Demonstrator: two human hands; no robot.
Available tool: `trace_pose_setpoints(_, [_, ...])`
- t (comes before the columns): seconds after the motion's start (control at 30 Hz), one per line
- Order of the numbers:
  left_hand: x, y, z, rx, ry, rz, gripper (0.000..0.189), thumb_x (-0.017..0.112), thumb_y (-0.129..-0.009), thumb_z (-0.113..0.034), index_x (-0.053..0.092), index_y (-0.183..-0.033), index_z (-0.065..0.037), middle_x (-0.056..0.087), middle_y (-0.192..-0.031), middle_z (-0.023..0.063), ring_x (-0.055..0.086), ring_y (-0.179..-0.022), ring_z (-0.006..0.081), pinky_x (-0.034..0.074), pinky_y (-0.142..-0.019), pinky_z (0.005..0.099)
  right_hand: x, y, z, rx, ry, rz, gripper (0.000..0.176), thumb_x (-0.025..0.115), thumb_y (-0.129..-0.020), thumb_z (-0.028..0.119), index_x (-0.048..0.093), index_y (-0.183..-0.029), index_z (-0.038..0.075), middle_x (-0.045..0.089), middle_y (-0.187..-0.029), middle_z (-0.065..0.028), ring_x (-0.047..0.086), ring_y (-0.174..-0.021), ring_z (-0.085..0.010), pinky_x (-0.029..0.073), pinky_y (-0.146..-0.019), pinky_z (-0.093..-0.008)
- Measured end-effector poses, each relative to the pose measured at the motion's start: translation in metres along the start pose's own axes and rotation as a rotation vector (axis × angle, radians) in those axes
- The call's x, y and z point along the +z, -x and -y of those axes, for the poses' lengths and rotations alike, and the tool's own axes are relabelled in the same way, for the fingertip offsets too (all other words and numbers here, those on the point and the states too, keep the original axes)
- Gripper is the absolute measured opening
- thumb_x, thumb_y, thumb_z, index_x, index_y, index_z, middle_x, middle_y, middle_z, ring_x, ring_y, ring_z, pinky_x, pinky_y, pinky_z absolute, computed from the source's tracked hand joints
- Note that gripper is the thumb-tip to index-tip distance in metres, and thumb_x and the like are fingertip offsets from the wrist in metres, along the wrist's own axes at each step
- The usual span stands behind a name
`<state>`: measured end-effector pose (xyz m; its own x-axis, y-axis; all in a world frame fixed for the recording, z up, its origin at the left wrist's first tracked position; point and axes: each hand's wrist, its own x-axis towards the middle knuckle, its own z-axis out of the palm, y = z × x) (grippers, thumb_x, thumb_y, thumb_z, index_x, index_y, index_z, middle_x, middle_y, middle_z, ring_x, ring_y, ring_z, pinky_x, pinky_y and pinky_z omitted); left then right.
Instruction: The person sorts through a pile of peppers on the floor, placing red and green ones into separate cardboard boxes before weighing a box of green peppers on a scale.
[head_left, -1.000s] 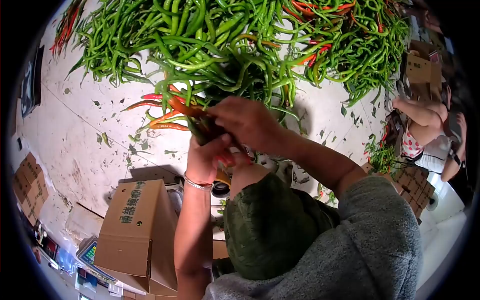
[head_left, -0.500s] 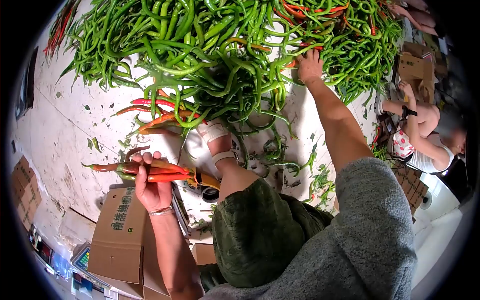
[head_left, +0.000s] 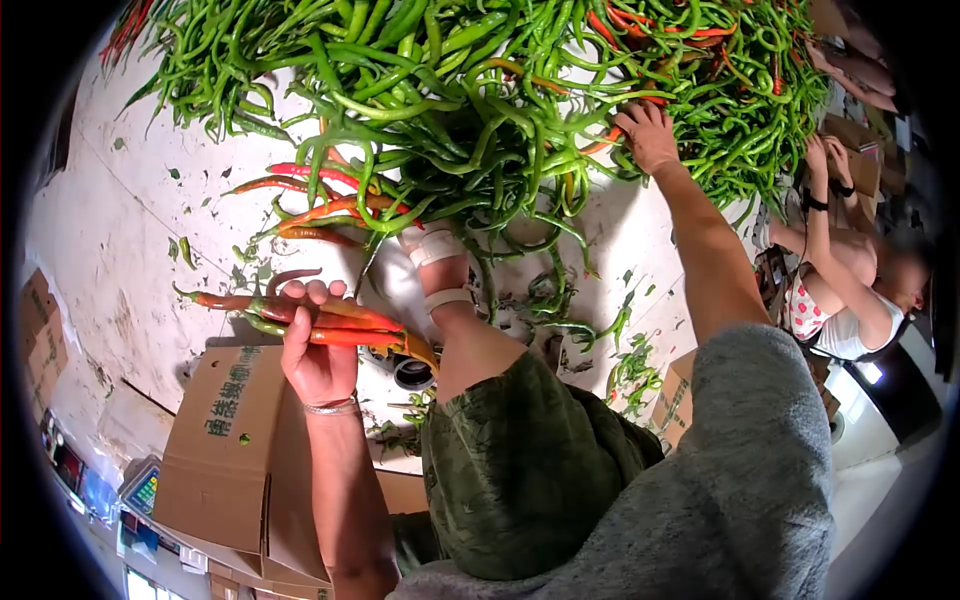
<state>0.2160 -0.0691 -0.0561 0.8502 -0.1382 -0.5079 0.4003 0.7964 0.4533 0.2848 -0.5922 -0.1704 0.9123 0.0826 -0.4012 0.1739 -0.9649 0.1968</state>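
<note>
Head view: green chili pile (head_left: 420, 100) on floor (head_left: 130, 230)
Left hand (head_left: 322, 362): gripping reddish chilies (head_left: 352, 337)
Right hand (head_left: 650, 138): touching pile, grip unclear

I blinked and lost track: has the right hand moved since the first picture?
Yes: against the chilli pile, the right hand has gone right and farther forward.

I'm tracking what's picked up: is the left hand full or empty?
Not empty: the left hand grips a bunch of peppers, their ends sticking out on both sides.
</note>
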Motion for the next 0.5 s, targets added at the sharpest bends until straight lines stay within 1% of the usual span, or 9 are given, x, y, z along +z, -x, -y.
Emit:
trace_pose_setpoints(0.1, [0.002,0.001,-0.003,0.005,0.008,0.006,0.019,0.052,-0.09,-0.015,0.047,-0.108,-0.01,0.051,-0.1,0.0053,0.05,-0.105,0.0231,0.04,-0.09,0.0378,-0.015,0.009,-0.01,-0.086,-0.064,0.032,0.038,0.061,-0.079,0.014,0.051,-0.115,0.021,0.052,-0.12,-0.0028,0.035,-0.124,-0.0317,0.027,-0.1,-0.0462])
trace_pose_setpoints(0.13, [0.002,0.002,-0.003,0.007,0.011,0.003,0.019,0.052,-0.09,-0.015,0.047,-0.107,-0.01,0.051,-0.1,0.0053,0.05,-0.105,0.023,0.04,-0.09,0.0376,-0.019,0.013,-0.015,-0.148,-0.169,-0.05,0.035,0.06,-0.08,0.014,0.052,-0.113,0.018,0.056,-0.116,-0.0068,0.039,-0.122,-0.031,0.028,-0.1,-0.0451])
trace_pose_setpoints(0.17, [-0.001,0.003,-0.003,0.007,0.037,0.004,0.021,0.053,-0.089,-0.014,0.047,-0.109,-0.009,0.051,-0.1,0.0062,0.05,-0.105,0.0243,0.04,-0.091,0.0387,-0.022,0.016,-0.019,-0.195,-0.161,-0.162,0.031,0.059,-0.082,0.015,0.052,-0.112,0.016,0.058,-0.111,-0.0113,0.047,-0.112,-0.0323,0.035,-0.095,-0.0416])
trace_pose_setpoints(0.27, [-0.011,0.003,-0.002,0.017,0.077,0.015,0.025,0.054,-0.088,-0.011,0.047,-0.112,-0.008,0.052,-0.101,0.008,0.05,-0.104,0.0267,0.04,-0.095,0.0407,-0.078,0.024,-0.01,-0.131,-0.453,-0.089,0.021,0.052,-0.09,0.02,0.052,-0.109,0.011,0.059,-0.088,-0.0166,0.053,-0.083,-0.0389,0.045,-0.072,-0.0407])
trace_pose_setpoints(0.3, [-0.01,0.004,-0.001,0.026,0.016,0.02,0.018,0.051,-0.091,-0.015,0.047,-0.107,-0.01,0.051,-0.099,0.0053,0.05,-0.104,0.0229,0.041,-0.089,0.0377,-0.107,0.027,-0.002,-0.092,-0.49,-0.078,0.02,0.05,-0.092,0.021,0.052,-0.108,0.01,0.056,-0.081,-0.0162,0.055,-0.077,-0.035,0.044,-0.069,-0.0399])
trace_pose_setpoints(0.37, [-0.009,0.005,0.0,0.012,0.033,0.022,0.019,0.052,-0.09,-0.015,0.047,-0.107,-0.009,0.051,-0.099,0.0047,0.05,-0.104,0.0226,0.041,-0.09,0.0381,-0.151,0.028,0.013,-0.067,-0.747,-0.164,0.02,0.048,-0.094,0.022,0.051,-0.108,0.008,0.056,-0.078,-0.0109,0.058,-0.074,-0.0238,0.045,-0.069,-0.0348])
trace_pose_setpoints(0.43, [-0.007,0.007,0.002,0.026,0.074,0.004,0.024,0.055,-0.087,-0.012,0.048,-0.109,-0.007,0.051,-0.098,0.0065,0.05,-0.101,0.0226,0.04,-0.094,0.039,-0.208,0.025,0.037,-0.044,-1.186,-0.16,0.022,0.046,-0.095,0.023,0.051,-0.108,0.005,0.059,-0.079,-0.0044,0.056,-0.074,-0.0129,0.045,-0.068,-0.0288])
trace_pose_setpoints(0.47, [-0.006,0.008,0.001,0.037,0.091,-0.004,0.027,0.057,-0.085,-0.01,0.049,-0.11,-0.006,0.051,-0.098,0.0074,0.05,-0.099,0.0225,0.039,-0.095,0.0395,-0.234,0.024,0.048,-0.034,-1.287,-0.132,0.026,0.046,-0.096,0.026,0.052,-0.106,0.003,0.061,-0.082,-0.002,0.055,-0.076,-0.0095,0.045,-0.068,-0.0247])
trace_pose_setpoints(0.5, [-0.003,0.011,-0.001,0.055,0.081,0.016,0.027,0.058,-0.084,-0.01,0.049,-0.11,-0.006,0.051,-0.098,0.0072,0.05,-0.099,0.0219,0.039,-0.095,0.0396,-0.251,0.019,0.059,-0.139,-1.381,-0.191,0.028,0.046,-0.096,0.028,0.052,-0.106,0.002,0.062,-0.083,-0.0039,0.056,-0.076,-0.0095,0.044,-0.067,-0.023])
